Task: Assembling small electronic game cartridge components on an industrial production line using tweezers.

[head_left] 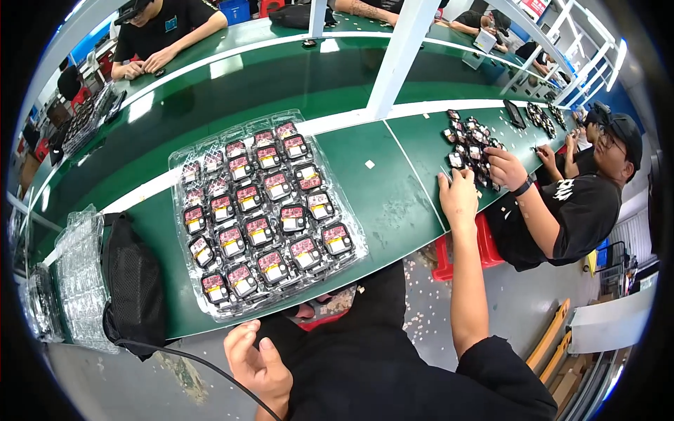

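Observation:
My right hand [460, 196] reaches over the green bench to the near edge of a pile of small black devices [479, 149]. Its thumb and fingers are apart, with the tips close to a device with a white label [456, 161]; contact is hard to make out. Low in front of my body, off the bench edge, my left hand [258, 365] is loosely curled, its thumb apart and nothing visible in it. A clear plastic tray [357, 242] left of centre holds rows of black devices with red, white and yellow labels [259, 231].
A co-worker's hand [507, 170] is at the same pile from the right. A black bag [133, 274] and stacked clear trays [83, 281] lie at the left. A white post [397, 63] rises behind the tray. A red stool [484, 245] stands under the bench.

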{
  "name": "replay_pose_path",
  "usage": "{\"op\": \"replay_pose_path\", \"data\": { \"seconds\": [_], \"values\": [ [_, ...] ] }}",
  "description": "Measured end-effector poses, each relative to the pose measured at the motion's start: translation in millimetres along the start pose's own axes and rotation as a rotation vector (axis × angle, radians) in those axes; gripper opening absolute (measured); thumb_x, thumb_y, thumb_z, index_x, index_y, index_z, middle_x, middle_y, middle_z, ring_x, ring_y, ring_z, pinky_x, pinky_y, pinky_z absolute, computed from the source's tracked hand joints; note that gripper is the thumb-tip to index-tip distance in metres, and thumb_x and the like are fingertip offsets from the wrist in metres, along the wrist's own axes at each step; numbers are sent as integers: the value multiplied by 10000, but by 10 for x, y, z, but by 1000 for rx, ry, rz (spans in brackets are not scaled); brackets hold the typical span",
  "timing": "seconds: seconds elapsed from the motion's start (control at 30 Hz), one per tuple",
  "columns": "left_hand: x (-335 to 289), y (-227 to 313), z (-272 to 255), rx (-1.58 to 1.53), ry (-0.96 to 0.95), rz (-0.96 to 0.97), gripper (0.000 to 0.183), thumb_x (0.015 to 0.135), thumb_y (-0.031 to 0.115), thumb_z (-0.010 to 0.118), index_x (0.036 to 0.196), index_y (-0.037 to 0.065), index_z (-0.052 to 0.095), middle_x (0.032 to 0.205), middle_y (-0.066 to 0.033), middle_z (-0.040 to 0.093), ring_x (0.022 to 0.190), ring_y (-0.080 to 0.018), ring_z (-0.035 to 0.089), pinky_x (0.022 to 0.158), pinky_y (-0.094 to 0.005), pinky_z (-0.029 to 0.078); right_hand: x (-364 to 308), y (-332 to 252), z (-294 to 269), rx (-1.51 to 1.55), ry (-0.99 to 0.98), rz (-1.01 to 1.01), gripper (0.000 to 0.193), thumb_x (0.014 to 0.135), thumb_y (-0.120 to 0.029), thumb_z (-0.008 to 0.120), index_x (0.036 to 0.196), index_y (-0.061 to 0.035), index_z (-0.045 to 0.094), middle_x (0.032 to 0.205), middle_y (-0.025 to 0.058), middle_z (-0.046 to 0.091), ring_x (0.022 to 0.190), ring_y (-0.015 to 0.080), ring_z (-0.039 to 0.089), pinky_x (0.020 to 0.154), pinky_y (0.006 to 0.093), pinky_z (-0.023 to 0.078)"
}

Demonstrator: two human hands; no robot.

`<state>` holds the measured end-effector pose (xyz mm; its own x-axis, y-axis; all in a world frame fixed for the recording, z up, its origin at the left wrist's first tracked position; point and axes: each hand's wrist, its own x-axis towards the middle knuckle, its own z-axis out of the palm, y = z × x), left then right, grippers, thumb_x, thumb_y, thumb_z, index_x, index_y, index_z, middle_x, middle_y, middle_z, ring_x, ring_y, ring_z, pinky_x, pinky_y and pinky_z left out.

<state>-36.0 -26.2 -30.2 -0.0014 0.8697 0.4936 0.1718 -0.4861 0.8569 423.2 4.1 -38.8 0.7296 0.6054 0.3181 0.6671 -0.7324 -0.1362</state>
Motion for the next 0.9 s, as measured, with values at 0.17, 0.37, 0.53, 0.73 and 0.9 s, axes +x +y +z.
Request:
{"op": "replay_pose_path", "data": {
  "seconds": [0.17, 0.37, 0.53, 0.73, 0.9],
  "values": [
    [36, 67, 73, -20, -25, 60, 272, 950, -12, 588, 1222, -19, 578, 1178, -171, 573, 1074, -287, 599, 964, -427, 516, -75, -39, 5, 107, 89, -45, 503, 962, -381, 664, 1319, -36, 585, 1274, 221, 547, 1003, 433, 678, 840, 502, 558],
    [307, 212, 203, 354, -262, 311, 275, 803, -34, 766, 1057, 30, 684, 1133, -145, 659, 1145, -401, 624, 980, -490, 499, 155, -139, 36, 24, -38, 71, 626, 975, -512, 603, 1415, -72, 540, 1258, 249, 544, 990, 456, 690, 857, 523, 558],
    [620, 269, 401, 712, -482, 424, 664, 693, 75, 891, 1309, 78, 640, 1446, -162, 516, 1426, -457, 388, 1144, -579, 339, -147, -297, -29, 175, 19, -39, 448, 959, -447, 654, 1291, -150, 602, 1196, 200, 547, 878, 442, 700, 775, 512, 566],
    [798, 223, 606, 984, -701, 438, 864, 672, 120, 895, 1458, 133, 537, 1524, -171, 439, 1482, -455, 294, 1196, -616, 220, -734, -349, -373, 594, -6, -44, 488, 967, -416, 678, 1273, -41, 618, 1132, 213, 548, 958, 428, 646, 837, 481, 530],
    [859, 222, 574, 962, -698, 547, 874, 632, 120, 915, 1434, 150, 568, 1474, -132, 499, 1442, -406, 377, 1205, -578, 258, -1613, -433, -762, 960, -252, -224, 212, 969, -84, 621, 1145, 11, 693, 986, 144, 600, 882, 267, 616, 792, 346, 497]
  ]
}}
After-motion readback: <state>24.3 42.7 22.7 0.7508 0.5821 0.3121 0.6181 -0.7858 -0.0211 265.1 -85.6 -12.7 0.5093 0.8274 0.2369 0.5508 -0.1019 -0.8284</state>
